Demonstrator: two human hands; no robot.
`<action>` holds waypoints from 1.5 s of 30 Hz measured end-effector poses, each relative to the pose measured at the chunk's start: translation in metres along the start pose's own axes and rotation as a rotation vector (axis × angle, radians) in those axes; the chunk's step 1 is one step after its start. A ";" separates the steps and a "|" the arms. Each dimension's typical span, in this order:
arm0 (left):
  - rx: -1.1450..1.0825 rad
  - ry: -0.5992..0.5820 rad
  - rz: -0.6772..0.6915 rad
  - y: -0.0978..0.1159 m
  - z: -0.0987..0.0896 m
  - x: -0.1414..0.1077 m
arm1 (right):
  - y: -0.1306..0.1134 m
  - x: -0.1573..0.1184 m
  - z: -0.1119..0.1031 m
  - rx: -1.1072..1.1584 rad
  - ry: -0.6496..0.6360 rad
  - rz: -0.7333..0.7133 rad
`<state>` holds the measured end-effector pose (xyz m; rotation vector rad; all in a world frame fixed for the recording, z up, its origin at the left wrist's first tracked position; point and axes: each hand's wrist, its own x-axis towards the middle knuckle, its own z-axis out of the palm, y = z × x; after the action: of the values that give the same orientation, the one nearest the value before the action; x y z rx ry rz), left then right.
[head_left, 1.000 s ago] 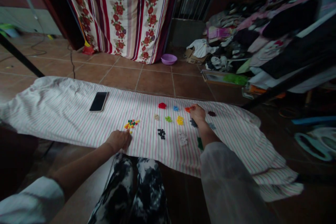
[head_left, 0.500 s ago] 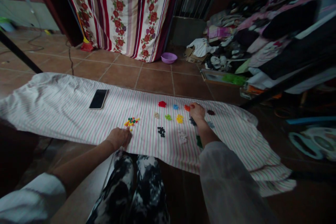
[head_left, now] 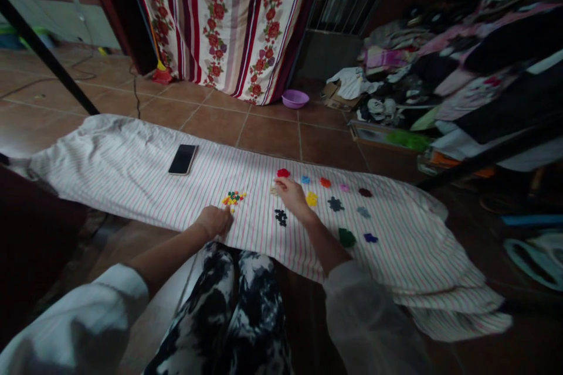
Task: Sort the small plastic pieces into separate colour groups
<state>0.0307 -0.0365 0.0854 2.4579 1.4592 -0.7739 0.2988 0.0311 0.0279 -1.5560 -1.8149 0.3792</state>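
Note:
My left hand point(head_left: 214, 221) rests on the striped cloth point(head_left: 132, 170), fingers curled down at the lower edge of a mixed pile of small coloured pieces point(head_left: 233, 199). My right hand point(head_left: 292, 196) lies stretched out, fingertips beside a small beige pile point(head_left: 275, 190) and just below a red pile point(head_left: 283, 173). It holds nothing I can see. A dark pile point(head_left: 280, 217) lies below it and a yellow pile point(head_left: 311, 199) to its right. More sorted piles, including a green one point(head_left: 346, 237), spread rightward.
A black phone point(head_left: 182, 159) lies on the cloth at the left. Tiled floor surrounds the cloth, with a purple bowl point(head_left: 295, 99) by a floral curtain point(head_left: 224, 17). Heaped clothes point(head_left: 440, 64) fill the right side. My knees show below.
My right hand has moved left from the orange pile to the beige pile, uncovering several piles on the right. The view has swung, shifting the scene rightward. My left hand has barely moved.

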 end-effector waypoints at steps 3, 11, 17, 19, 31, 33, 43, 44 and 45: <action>-0.007 0.017 -0.001 0.001 0.002 0.000 | -0.033 -0.014 0.030 0.050 -0.117 -0.083; -0.023 0.032 0.006 0.000 0.007 0.004 | -0.082 -0.032 0.071 -0.041 -0.275 -0.025; -0.049 0.040 -0.014 0.000 0.007 0.004 | -0.085 -0.034 0.077 -0.178 -0.281 0.101; -0.056 0.050 -0.017 0.000 0.007 0.005 | -0.085 -0.034 0.078 -0.193 -0.284 0.103; -0.059 0.064 -0.028 0.002 0.005 0.005 | -0.084 -0.039 0.087 -0.137 -0.179 0.121; -0.050 0.061 -0.023 0.003 0.004 0.004 | -0.081 -0.042 0.086 -0.098 -0.165 0.100; -0.024 0.030 -0.016 0.005 -0.003 -0.002 | -0.077 -0.055 0.087 -0.033 -0.123 0.090; -0.022 0.030 -0.014 0.005 -0.003 -0.002 | -0.077 -0.056 0.087 -0.036 -0.129 0.079; -0.020 0.030 -0.012 0.005 -0.003 -0.002 | -0.078 -0.056 0.087 -0.040 -0.132 0.071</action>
<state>0.0350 -0.0393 0.0888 2.4587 1.4859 -0.7241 0.1843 -0.0213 -0.0026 -1.6606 -1.8812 0.4917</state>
